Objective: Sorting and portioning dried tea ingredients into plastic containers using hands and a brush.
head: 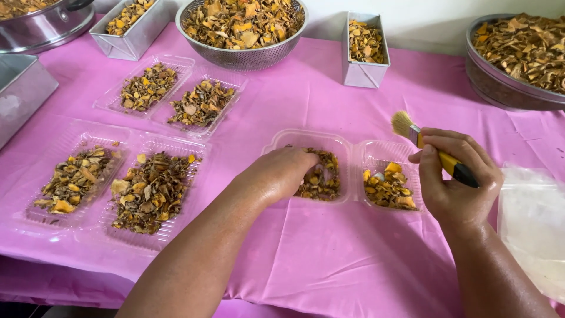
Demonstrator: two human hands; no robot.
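Observation:
An open clear plastic clamshell box [352, 154] lies on the pink tablecloth [329, 253], with dried yellow-brown slices [388, 189] in both halves. My left hand [281, 172] reaches into its left half, fingers buried in the slices; whether it grips any I cannot tell. My right hand [456, 176] hovers at the box's right side, closed around a small brush [432, 150] with a yellow and black handle. The brush's pale bristles point up and left, above the right half.
Two filled open clamshell trays lie at left [112, 182] and behind them [173, 94]. A metal colander [242, 32], two metal tins [365, 50] [130, 26] and a round bowl [515, 56] hold more slices. A clear plastic bag [532, 224] lies at right.

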